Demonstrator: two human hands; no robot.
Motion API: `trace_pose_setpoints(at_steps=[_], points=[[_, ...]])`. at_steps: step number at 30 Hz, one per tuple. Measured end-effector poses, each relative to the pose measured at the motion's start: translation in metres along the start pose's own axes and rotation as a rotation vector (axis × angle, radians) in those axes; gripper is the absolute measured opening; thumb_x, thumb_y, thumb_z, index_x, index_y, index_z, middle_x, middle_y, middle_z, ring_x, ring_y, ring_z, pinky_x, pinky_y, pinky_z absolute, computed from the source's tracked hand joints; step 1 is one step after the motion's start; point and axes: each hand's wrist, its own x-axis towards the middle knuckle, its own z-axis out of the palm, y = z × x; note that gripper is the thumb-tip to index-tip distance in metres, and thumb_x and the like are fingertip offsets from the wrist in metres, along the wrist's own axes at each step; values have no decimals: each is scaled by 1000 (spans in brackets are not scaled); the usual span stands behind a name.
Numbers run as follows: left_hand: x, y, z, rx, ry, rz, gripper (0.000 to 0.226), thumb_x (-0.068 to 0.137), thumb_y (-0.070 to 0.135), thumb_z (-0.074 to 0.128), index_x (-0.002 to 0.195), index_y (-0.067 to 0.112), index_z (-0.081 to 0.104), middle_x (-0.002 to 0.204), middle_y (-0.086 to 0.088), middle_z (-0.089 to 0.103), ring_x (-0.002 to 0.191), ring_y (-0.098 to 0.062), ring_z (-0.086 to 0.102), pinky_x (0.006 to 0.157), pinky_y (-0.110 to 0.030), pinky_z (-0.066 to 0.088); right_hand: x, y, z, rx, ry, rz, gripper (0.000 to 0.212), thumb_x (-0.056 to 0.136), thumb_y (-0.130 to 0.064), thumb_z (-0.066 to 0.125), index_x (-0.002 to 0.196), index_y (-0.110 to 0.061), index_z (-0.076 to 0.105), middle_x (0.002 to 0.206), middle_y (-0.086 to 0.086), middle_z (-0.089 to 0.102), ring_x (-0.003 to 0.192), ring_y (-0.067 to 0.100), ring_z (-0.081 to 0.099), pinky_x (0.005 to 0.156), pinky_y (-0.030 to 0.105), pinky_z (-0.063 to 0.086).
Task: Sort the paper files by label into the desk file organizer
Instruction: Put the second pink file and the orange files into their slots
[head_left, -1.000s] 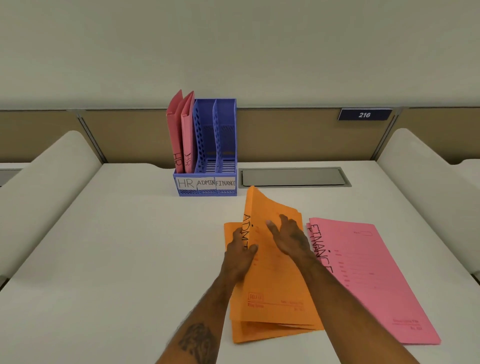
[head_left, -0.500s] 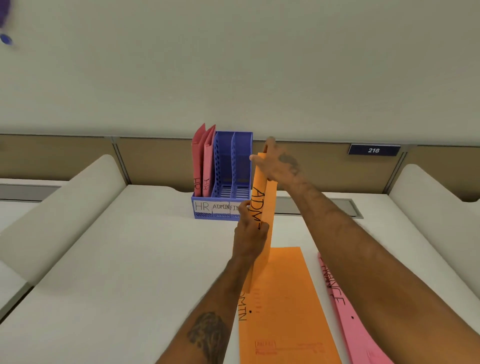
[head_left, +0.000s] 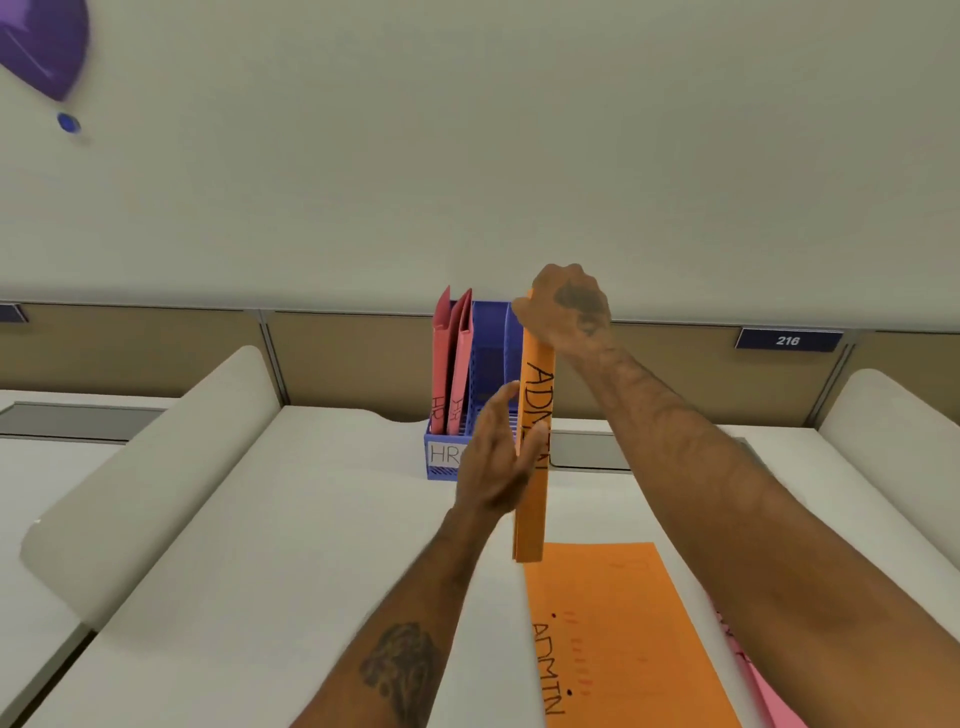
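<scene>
An orange file marked ADMIN stands upright on its edge in the air, in front of the blue desk organizer. My right hand grips its top end. My left hand rests against its left side lower down, fingers spread, thumb on the spine. The organizer holds two pink HR files in its left slot; its HR label shows, while the other labels are hidden behind my hand and the file. A second orange ADMIN file lies flat on the desk. A pink file peeks out beneath my right forearm.
The white desk has padded white dividers on both sides and a grey cable hatch behind the files. A tan partition with a plate reading 216 runs along the back. A purple shape hangs at the top left.
The orange ADMIN file rose off the stack, turned upright and moved toward the organizer. My right hand went to its top; my left fingers have loosened. The view tilted upward.
</scene>
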Motion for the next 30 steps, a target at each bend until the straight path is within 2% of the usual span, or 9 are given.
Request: trace_pose_setpoints(at_steps=[2,4,5,7,9,14,17,22,30], points=[[21,-19,-23,31,28,57,63,96,51,41,151,27,22,155,1,34,138,-9,36,109,-35,39,10,-10,3,14,37,-4,25,85,-34,58,87,-9,61,86,4,52,79,21,54,65,29,41],[47,-38,-43,159,28,128,65,96,50,41,152,25,19,157,-1,31,142,-16,33,112,-38,38,21,-20,8,10,84,-5,24,83,-32,57,78,-9,58,79,4,55,73,23,56,62,28,39],[60,-46,-51,254,-3,156,67,96,48,43,153,24,17,159,-3,27,145,-18,28,114,-39,32,26,-24,11,4,100,-6,24,83,-31,56,75,-8,57,75,4,54,70,23,56,61,28,38],[87,-61,-63,454,-105,165,77,94,46,50,156,23,11,163,-5,14,151,-22,11,119,-40,17,36,-31,16,3,126,-12,23,83,-27,56,73,-7,57,73,5,53,68,24,56,60,27,37],[110,-74,-69,615,-215,142,86,91,43,57,156,23,5,165,-7,3,152,-26,-1,120,-46,10,47,-34,22,-2,156,-25,22,83,-26,55,72,-8,55,74,5,52,67,25,55,61,27,36],[161,-91,-70,760,-426,50,98,86,29,62,156,28,-7,163,-9,-17,149,-30,-20,118,-53,-2,78,-31,49,-26,219,-53,24,86,-28,53,76,-8,61,73,7,56,62,24,52,59,26,34],[180,-99,-63,803,-497,63,101,85,29,66,156,31,-7,163,-9,-20,148,-31,-23,117,-55,-5,96,-25,71,-22,265,-66,28,88,-30,51,83,-7,65,78,10,67,62,25,59,57,25,36],[197,-115,-54,780,-536,35,101,86,27,62,155,31,-11,163,-9,-21,148,-30,-22,118,-55,-4,114,-23,101,-26,292,-111,29,90,-26,50,87,-5,70,77,9,71,61,21,60,57,25,40],[199,-144,-61,783,-444,71,100,80,21,64,156,32,0,165,-6,-8,151,-29,-12,120,-53,5,121,-17,153,-17,272,-107,33,93,-29,48,91,-5,70,79,8,71,67,25,66,61,27,46]])
